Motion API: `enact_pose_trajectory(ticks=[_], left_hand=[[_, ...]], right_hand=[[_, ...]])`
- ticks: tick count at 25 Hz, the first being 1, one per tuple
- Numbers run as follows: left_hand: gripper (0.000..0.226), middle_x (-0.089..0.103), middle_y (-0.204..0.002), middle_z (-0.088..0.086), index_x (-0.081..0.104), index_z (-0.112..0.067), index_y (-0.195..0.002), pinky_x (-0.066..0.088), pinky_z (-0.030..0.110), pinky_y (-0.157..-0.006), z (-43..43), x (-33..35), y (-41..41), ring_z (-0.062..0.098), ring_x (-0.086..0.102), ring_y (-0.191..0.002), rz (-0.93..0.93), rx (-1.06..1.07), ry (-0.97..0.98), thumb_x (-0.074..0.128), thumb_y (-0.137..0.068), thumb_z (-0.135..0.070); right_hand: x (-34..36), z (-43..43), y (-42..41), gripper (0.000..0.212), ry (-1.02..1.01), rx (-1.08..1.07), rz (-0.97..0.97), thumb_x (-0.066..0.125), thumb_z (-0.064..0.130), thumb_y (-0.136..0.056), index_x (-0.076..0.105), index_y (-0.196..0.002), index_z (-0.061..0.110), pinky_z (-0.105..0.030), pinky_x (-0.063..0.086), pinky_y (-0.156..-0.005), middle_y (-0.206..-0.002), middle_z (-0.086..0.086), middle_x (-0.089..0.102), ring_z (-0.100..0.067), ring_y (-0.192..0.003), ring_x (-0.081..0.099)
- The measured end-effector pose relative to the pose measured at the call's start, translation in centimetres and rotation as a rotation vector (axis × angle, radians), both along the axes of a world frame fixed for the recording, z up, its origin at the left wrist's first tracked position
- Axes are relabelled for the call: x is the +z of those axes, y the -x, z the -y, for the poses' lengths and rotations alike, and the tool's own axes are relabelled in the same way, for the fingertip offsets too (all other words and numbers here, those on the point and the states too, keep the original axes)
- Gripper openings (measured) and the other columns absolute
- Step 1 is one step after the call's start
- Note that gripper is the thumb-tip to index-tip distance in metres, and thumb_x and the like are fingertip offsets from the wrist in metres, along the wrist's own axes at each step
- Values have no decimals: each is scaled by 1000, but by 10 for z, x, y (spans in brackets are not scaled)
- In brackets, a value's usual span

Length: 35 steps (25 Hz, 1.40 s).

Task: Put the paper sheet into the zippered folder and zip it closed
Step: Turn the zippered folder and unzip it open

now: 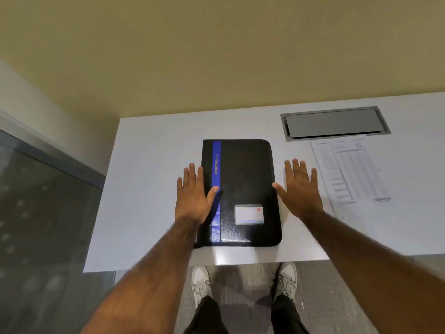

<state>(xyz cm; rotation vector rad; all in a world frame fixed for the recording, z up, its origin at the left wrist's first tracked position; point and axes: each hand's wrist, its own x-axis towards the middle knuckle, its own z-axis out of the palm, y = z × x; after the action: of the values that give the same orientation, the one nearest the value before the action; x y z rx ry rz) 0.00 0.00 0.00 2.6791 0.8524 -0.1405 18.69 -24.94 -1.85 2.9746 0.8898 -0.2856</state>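
A black zippered folder (245, 179) with a blue stripe and a small card window lies closed on the white table (149, 189), near the front edge. My left hand (193, 196) lies flat with fingers straight at the folder's left edge, thumb on the blue stripe. My right hand (299, 189) is spread flat just right of the folder, thumb touching its right edge. The printed paper sheet (349, 169) lies flat on the table to the right of my right hand, untouched.
A grey metal cable hatch (334, 122) is set into the table behind the paper. The table's left edge borders a glass partition (43, 201). A tan wall stands behind the table. My shoes (243, 283) show below the front edge.
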Motion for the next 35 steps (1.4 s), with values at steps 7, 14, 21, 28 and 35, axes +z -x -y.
enact_pose_trajectory(ticks=[7, 14, 21, 28, 35], left_hand=[[88, -13, -171, 3, -5, -21, -162, 17, 48, -127, 4, -42, 20, 29, -8, -158, -269, -116, 177, 44, -100, -58], [85, -11, -171, 4, -1, -20, -163, 20, 45, -126, -9, -42, 3, 29, -6, -158, -269, -126, 190, 47, -101, -52], [66, 24, -162, 6, 26, -12, -157, 36, 49, -117, -27, -31, -53, 29, 27, -148, -85, 195, 341, 54, -102, -34], [25, 64, -125, 10, 65, -14, -116, 50, 41, -96, -85, -24, -143, 36, 62, -115, 31, 286, 265, 49, -100, -26], [38, 67, -121, 24, 65, 4, -115, 55, 39, -90, -145, -30, -220, 40, 65, -108, -214, 381, 350, 52, -97, -27]], right_hand=[[-33, 15, 31, 95, 211, 4, -254, 17, 78, -86, -2, -158, 20, -58, 1, -123, -168, -8, -9, -34, -154, -9], [-8, 9, 9, 82, 51, -127, -380, 39, 65, -95, 13, -157, 19, -51, 14, -122, -168, -8, 8, -32, -154, 9], [-12, -43, -70, 41, -461, -461, -646, 60, 42, -95, 62, -122, 12, -46, 49, -105, -124, -12, 62, -33, -118, 60], [-21, -66, -88, 22, -699, -717, -907, 69, 15, -91, 66, -95, -7, -37, 61, -69, -86, -20, 68, -32, -74, 65], [-15, -80, -114, 13, -772, -835, -1007, 71, 7, -87, 65, -92, -3, -27, 52, -52, -76, -14, 62, -21, -61, 57]])
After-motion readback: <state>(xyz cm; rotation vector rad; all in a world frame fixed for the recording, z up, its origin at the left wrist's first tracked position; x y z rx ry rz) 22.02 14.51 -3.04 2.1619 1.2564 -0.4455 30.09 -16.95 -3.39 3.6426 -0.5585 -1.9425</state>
